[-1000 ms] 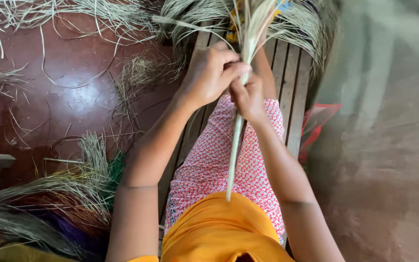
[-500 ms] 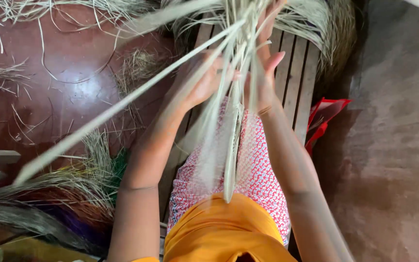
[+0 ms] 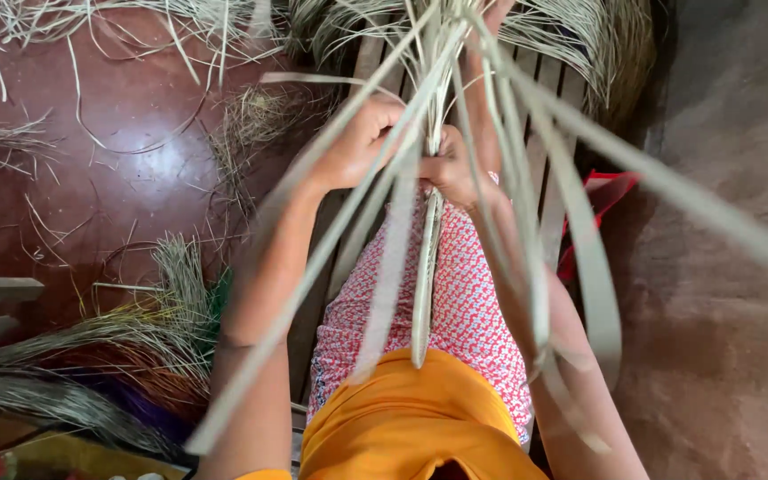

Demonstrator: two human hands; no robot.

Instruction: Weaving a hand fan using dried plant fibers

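One bundle of pale dried palm-leaf strips point(image 3: 426, 267) stands upright over your lap, its stiff stalk end pointing down at your orange top point(image 3: 402, 427), its loose strips fanning out and drooping toward the camera on both sides.

Two hands meet at the bundle's waist. Your left hand point(image 3: 357, 142) is curled closed around the strips from the left; your right hand point(image 3: 451, 169) is closed on the stalk just beside it, touching the left.

Condition: strips flat, ribbon-like, straw-coloured, some blurred, several crossing your forearms.

Risk, as a judgement: loose strips could tangle or slip from a slack hold and scatter; a hard tug could split a dry strip.

Surroundings: patterned red-and-white trousers point(image 3: 464, 302) beneath the bundle; slatted wooden bench point(image 3: 553, 133) under you; more strips heaped at the bench's far end point(image 3: 571, 36); dyed and plain fibre bundles point(image 3: 91, 373) on the red floor point(image 3: 117, 178) to your left; a red bag point(image 3: 602, 200) beside the bench on your right.
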